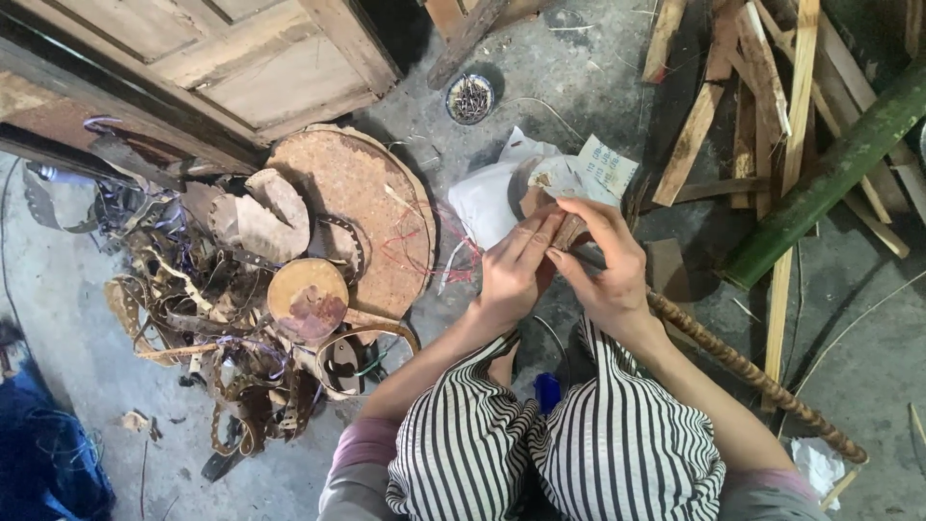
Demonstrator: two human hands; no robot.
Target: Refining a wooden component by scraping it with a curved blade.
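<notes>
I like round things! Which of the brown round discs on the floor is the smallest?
The small round disc with a reddish patch, lying at the front edge of the big rusty-brown disc. It lies left of both hands, which touch neither disc.

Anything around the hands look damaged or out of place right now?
Yes. The round rusty sheet left of both hands has ragged, broken-off pieces on it, beside a tangled heap of corroded strips. Split wood offcuts lie scattered at upper right.

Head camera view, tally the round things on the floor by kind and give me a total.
Large round rusty metal disc: 1
Small round rusty metal disc: 1
Small round dish of nails: 1
Total: 3
</notes>
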